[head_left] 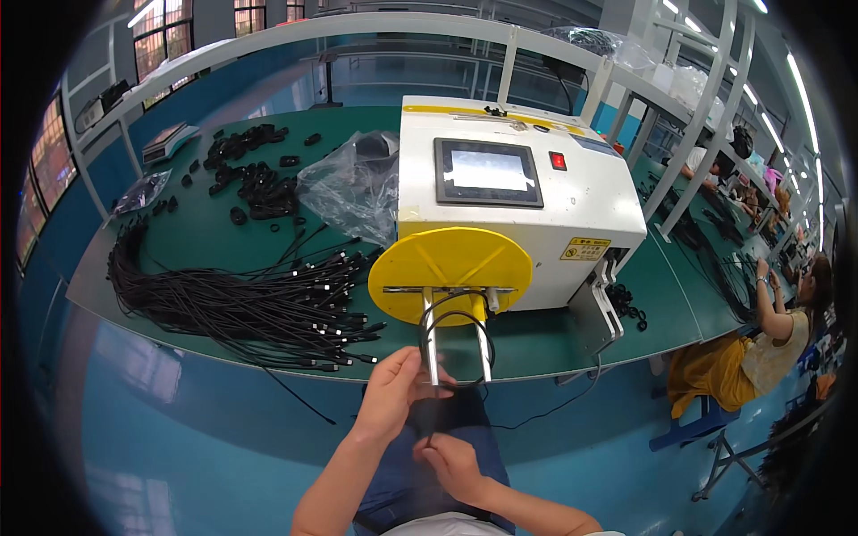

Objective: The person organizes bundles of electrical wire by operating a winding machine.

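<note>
A black cable (454, 314) is looped around the two metal winding posts (430, 339) in front of a yellow disc (451, 255). My left hand (391, 386) is curled at the left post, thumb up, with its fingertips partly behind the post and against the cable. Lower down, nearer my body, my right hand (458, 468) is closed in a pinch on a blurred length of the same cable running below the posts. The disc sits on the front of a white winding machine (554, 259) with a screen (488, 171) and a red switch (558, 161).
Left of the machine, a bundle of black cables (241, 308) spreads over the green table (349, 125). Behind it lie small black parts (259, 189) and a clear plastic bag (353, 183). A metal bracket (597, 308) juts out at right. Farther right, another person (782, 335) sits working.
</note>
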A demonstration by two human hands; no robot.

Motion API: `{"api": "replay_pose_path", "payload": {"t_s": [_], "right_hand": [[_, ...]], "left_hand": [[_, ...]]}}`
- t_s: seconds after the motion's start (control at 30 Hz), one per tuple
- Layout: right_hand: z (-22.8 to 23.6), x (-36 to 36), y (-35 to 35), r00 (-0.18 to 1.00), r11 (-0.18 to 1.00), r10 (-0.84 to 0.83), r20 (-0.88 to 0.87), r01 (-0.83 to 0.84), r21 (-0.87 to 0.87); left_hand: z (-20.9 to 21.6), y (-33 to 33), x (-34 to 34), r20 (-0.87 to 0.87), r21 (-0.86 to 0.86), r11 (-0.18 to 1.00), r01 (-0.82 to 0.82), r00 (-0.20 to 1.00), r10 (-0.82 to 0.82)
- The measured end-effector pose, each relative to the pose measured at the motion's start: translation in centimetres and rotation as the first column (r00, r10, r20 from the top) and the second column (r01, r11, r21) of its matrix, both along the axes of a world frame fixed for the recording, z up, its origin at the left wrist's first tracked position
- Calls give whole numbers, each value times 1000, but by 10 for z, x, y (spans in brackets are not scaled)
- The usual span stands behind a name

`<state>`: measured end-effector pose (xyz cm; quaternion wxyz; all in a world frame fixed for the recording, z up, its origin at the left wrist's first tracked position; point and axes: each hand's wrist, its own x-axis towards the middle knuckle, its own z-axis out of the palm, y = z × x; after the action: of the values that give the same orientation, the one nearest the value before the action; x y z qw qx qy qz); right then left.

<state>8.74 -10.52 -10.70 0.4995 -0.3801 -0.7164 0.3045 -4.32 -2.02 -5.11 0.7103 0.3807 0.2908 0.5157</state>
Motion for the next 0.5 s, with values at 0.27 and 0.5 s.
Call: {"api": "replay_pose_path", "payload": {"t_s": [0.27,0.5], "right_hand": [[105,37,80,932,926,-325,157,280,252],[67,61,55,994,961,-98,40,84,264]], "left_hand": [[-9,14,-1,-158,106,988,-109,980,125],[-1,22,-4,-241,20,999,-45,969,49]]}}
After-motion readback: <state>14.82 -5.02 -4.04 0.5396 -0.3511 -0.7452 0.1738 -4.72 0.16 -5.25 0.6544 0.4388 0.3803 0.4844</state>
